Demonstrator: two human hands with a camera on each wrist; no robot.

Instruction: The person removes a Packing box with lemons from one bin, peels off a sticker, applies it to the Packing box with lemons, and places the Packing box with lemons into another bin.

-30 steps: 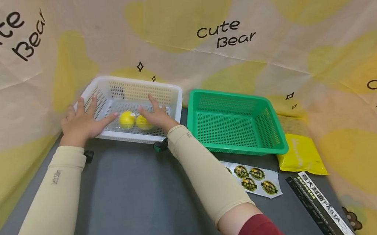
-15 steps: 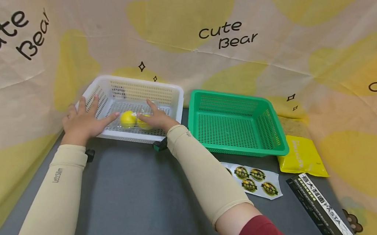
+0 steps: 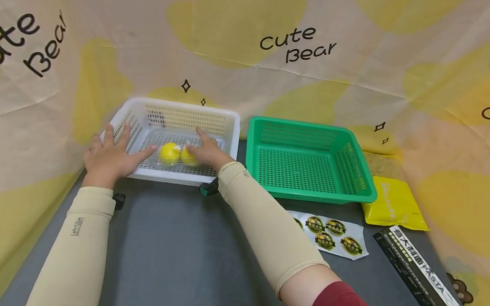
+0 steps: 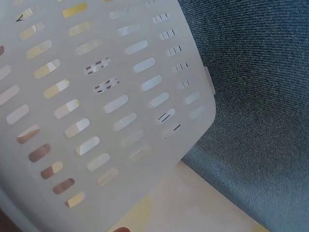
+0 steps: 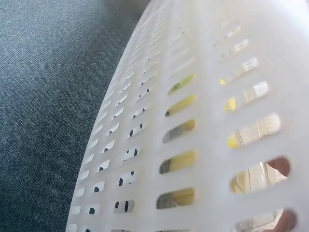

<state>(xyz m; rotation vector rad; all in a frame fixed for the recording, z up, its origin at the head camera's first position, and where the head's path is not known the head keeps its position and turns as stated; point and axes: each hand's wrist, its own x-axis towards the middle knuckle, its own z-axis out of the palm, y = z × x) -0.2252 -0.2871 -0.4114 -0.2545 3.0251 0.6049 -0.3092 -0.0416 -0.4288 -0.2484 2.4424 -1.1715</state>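
Note:
Two yellow balls (image 3: 169,153) lie side by side in clear plastic packaging inside a white slotted basket (image 3: 165,178). My right hand (image 3: 209,154) reaches over the front rim, its thumb on the right-hand ball and its index finger extended past the packaging. It pinches the pack's right end; the other fingertips are hidden. My left hand (image 3: 109,160) spreads straight fingers over the basket's left end, thumb pointing towards the balls. Both wrist views are filled by the basket wall (image 4: 111,72), and yellow shows through its slots in the right wrist view.
A green basket (image 3: 300,199) stands right of the white one. Beyond its right end lies a yellow packet (image 3: 393,201). A sheet of round stickers (image 3: 335,237) and a black pasta box (image 3: 415,267) lie on the grey table (image 3: 171,255). Printed cloth (image 3: 219,39) hangs behind.
The right thumb has come in over the right-hand ball. The ball pack has shifted slightly up and right, while the left hand stays spread at the basket's end.

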